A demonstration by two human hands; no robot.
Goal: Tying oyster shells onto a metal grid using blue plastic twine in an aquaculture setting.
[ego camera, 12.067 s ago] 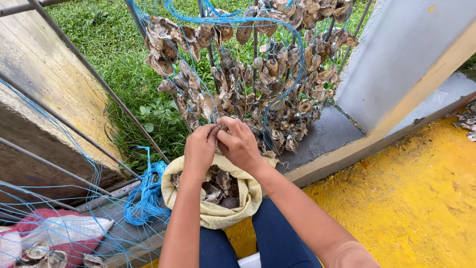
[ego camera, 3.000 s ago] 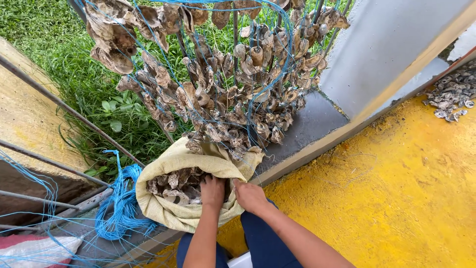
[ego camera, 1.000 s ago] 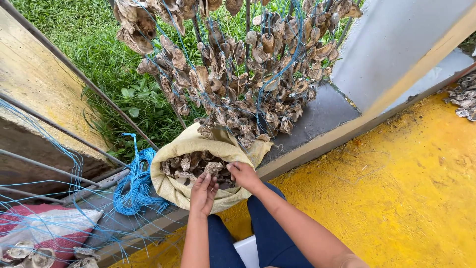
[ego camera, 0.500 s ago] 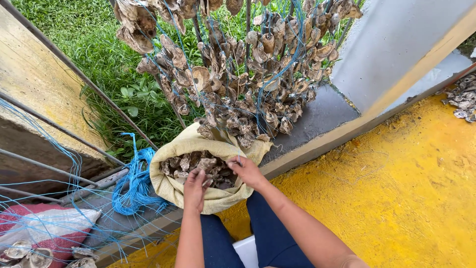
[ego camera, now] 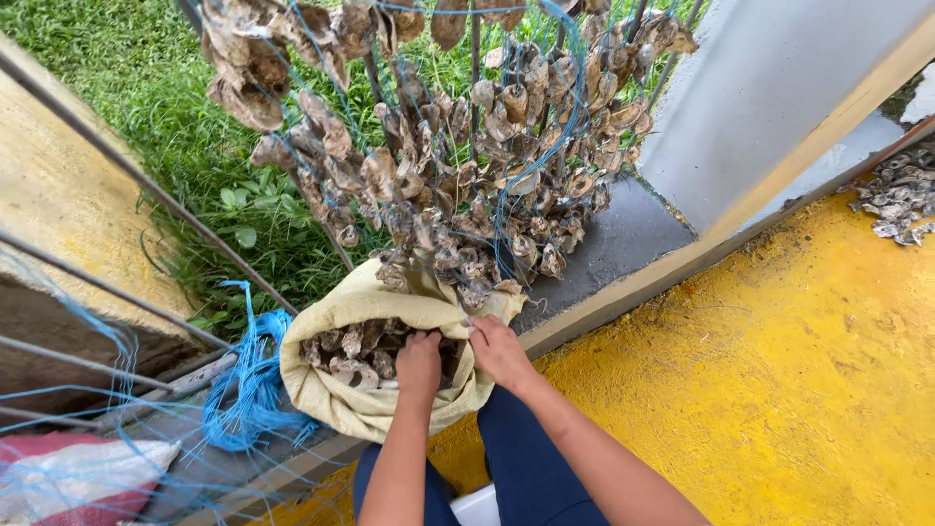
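Low in the centre of the frame sits a tan woven sack [ego camera: 341, 409], its mouth rolled open and facing up, and it is well filled with oyster shells [ego camera: 355, 353], grey-brown and rough, piled right up near the rim. Both hands are in at that mouth. The left hand [ego camera: 420, 362] reaches down into the sack from below centre, fingers curled downward among the shells; they are buried enough that I cannot tell whether they are clamped on one or just resting on the pile. The right hand [ego camera: 499, 351] sits just beside it at the sack's right rim, fingers bent and fairly narrow, tips touching the cloth edge and the lowest shells hanging there; what it grips, if anything, is hidden.

Above the sack, filling the upper centre, hang strings of shells [ego camera: 467, 175], threaded on thin blue line and bunched against metal bars, the lowest ones touching the sack's upper rim. To the left of the sack lies a tangle of blue cord [ego camera: 255, 390]. At lower left, a red and white bag [ego camera: 68, 477]. Far right edge, a loose heap of shells [ego camera: 896, 195] on the yellow floor [ego camera: 779, 390].
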